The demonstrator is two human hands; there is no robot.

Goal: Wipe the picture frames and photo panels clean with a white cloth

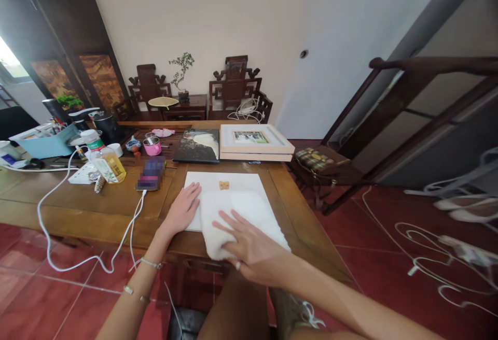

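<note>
My left hand point(185, 206) lies flat with its fingers stretched out on the left side of a white board point(249, 180), which rests on the wooden table. Over much of that board is a fluffy white cloth point(237, 202). My right hand point(243, 244) holds the cloth near its front edge, fingers spread across the top and the near part pressed into the pile. Just beyond the cloth, a small tan bear-shaped piece point(224, 185) shows on the board. The cloth hides the board's lower right part.
On the wooden table point(171, 174) stand a framed picture point(254, 140), a dark painted panel point(197, 145), a charging phone point(151, 173), a bottle of yellow liquid point(111, 164), a pink cup point(152, 146) and a blue bin point(50, 143). A white cable point(49, 244) hangs over the front edge.
</note>
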